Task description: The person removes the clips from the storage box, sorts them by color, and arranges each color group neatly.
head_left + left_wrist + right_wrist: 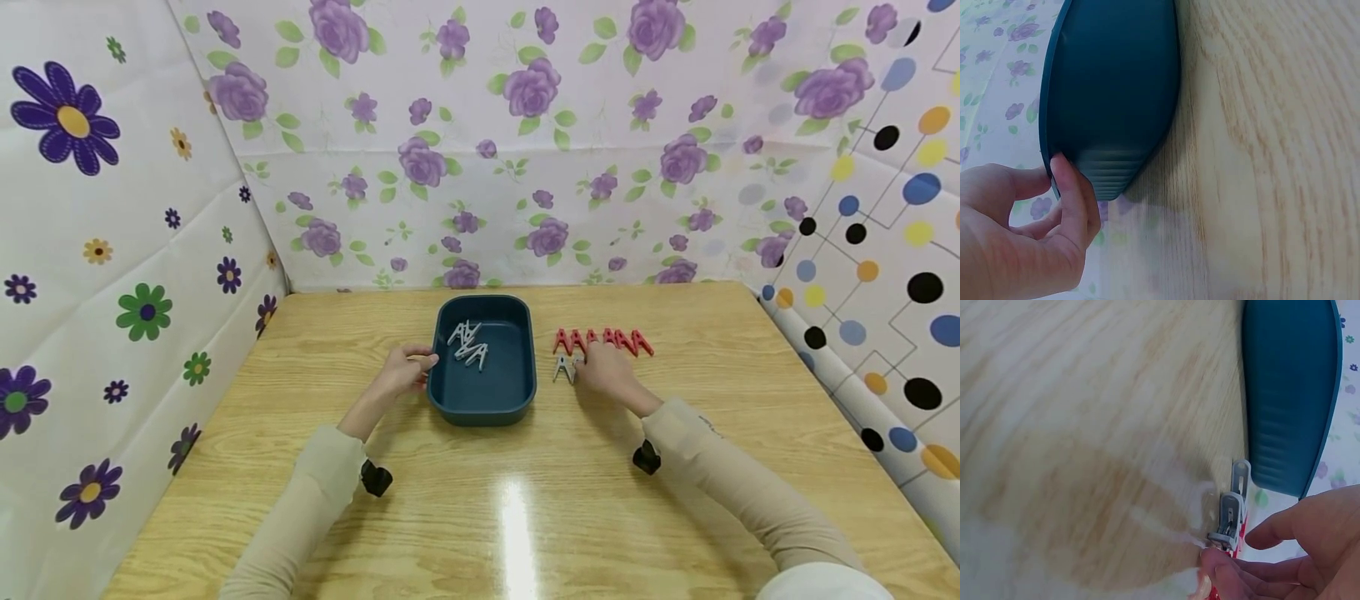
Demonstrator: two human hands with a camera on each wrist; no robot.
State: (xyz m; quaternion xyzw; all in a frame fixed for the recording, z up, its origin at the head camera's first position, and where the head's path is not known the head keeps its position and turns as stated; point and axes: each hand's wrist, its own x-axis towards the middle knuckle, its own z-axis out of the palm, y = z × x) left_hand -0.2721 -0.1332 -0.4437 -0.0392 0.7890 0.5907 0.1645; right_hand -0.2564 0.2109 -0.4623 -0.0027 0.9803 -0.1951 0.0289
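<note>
A dark teal bin (480, 402) stands on the table with several pale grey clothespins (471, 343) lying inside it, toward its left side. My left hand (408, 368) pinches the bin's left rim, thumb on one side and fingers on the other in the left wrist view. Right of the bin, two grey clothespins (1230, 512) stand one behind the other. My right hand (609, 371) is at the nearer one, its fingertips right at the clothespin's lower end. The thumb (1266, 531) is spread a little from those fingers. Behind this hand runs a row of red clothespins (622, 340), partly hidden.
The wooden table (450, 517) extends toward the viewer and to both sides. A floral sheet (480, 167) hangs behind its back edge, with patterned sheets at left and right. Each wrist carries a small black camera (377, 478).
</note>
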